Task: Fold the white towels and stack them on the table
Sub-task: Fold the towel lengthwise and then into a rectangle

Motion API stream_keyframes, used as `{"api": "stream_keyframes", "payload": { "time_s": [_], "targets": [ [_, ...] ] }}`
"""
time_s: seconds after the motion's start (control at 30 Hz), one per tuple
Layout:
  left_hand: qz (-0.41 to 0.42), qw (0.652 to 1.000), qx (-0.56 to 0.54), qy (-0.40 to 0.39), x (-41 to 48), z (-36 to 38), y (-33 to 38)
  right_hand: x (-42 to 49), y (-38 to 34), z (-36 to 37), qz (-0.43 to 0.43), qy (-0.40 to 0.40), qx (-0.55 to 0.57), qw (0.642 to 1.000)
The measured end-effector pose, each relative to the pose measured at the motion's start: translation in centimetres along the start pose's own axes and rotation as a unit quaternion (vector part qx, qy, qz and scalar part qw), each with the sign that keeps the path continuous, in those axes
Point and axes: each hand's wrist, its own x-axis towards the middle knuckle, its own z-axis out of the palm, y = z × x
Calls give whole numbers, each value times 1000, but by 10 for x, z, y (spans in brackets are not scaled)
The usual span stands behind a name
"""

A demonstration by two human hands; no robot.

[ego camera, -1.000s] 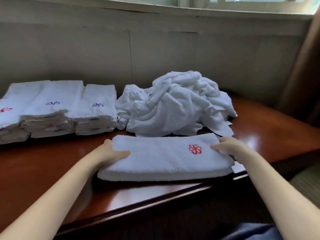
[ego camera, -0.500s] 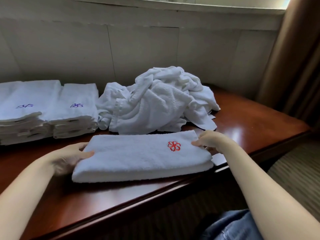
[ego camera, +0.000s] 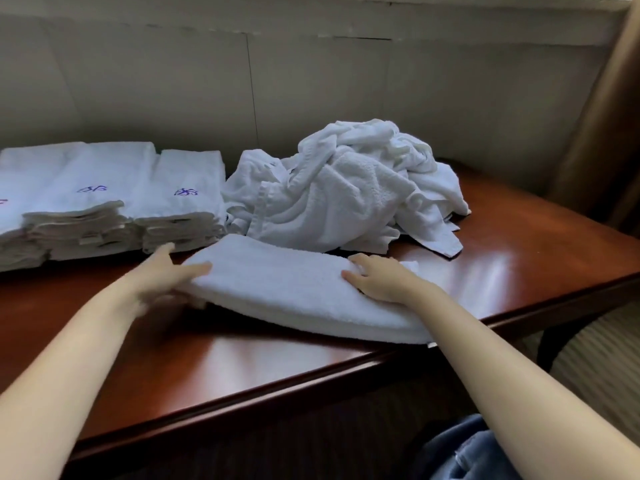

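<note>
Head: folded towel (ego camera: 284, 289) btwn both hands (ego camera: 162, 278) (ego camera: 381, 282)

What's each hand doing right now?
Left hand: gripping the folded towel at its left end.
Right hand: gripping it near the right end.

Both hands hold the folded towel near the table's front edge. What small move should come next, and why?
Probably carry the folded towel left onto the nearest stack. The left hand and right hand grip its ends, it looks fully folded, and that stack lies just beyond its left end.
</note>
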Motion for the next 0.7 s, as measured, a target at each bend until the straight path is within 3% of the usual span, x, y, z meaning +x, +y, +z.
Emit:
{"api": "stream_keyframes", "payload": {
  "time_s": [0.07,0.1,0.13,0.2,0.33,0.43,0.7],
  "targets": [
    [35,977,-80,194,10,1,-6,-1,-5,-5,6,-17,24,1000],
    [30,964,-121,235,10,3,-8,-1,-10,-8,-5,-24,18,1000],
    [11,957,-172,233,7,7,-10,-1,-14,-10,-19,-30,11,999],
    [-43,961,-228,151,-3,22,-13,-2,-22,-10,-43,-38,30,998],
    [-7,992,-45,119,-28,46,-15,-1,-34,0,-52,-76,149,985],
    [36,997,12,69,-37,54,-20,2,-43,7,-67,-101,263,957],
    [42,973,-189,124,-40,45,-28,9,-67,24,-57,-231,488,840]
  ]
}}
